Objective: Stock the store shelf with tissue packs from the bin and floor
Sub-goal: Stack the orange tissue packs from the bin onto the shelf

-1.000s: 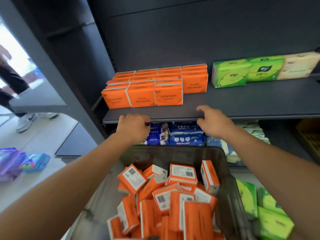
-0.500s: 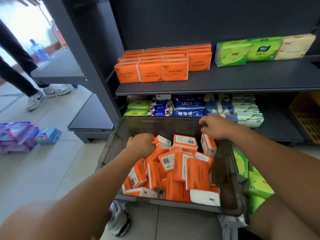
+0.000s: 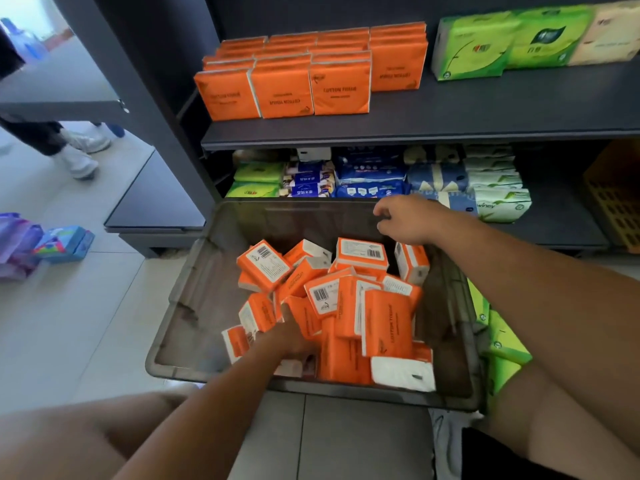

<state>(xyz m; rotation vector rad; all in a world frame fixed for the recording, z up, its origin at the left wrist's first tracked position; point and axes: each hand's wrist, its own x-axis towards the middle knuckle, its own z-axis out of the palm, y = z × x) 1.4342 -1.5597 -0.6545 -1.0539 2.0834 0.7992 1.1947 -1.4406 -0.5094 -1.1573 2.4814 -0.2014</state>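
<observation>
**Ana:** Dozens of orange tissue packs [image 3: 346, 299] lie jumbled in the grey bin [image 3: 180, 327], which sits on the floor right in front of the shelf [image 3: 450, 112]. So which step is this?

**Ben:** The pick, I'd judge. The left hand [image 3: 287, 337] is down among the packs at the near left of the heap, fingers pushed in between them. Whether it has closed on one I cannot tell; the fingertips are buried and blurred.

**Ana:** And the other?

**Ben:** The right hand [image 3: 405, 220] hangs over the far right part of the bin, fingers loosely curled and pointing down, nothing in it. The nearest pack is just below it, not yet touched as far as I can see.

**Ana:** Where do the packs go?

**Ben:** Onto the upper shelf, where upright orange rows [image 3: 284, 84] already stand at the left. Bare board lies in front of them and to their right, ahead of the green packs [image 3: 478, 46].

**Ana:** What does the next move ask for?

**Ben:** A firm grip on one or several packs, lifting them free of the leaning neighbours, then turning them upright with the label forward to match the rows. More green packs [image 3: 502, 344] lie on the floor to the bin's right, waiting their turn.
</observation>
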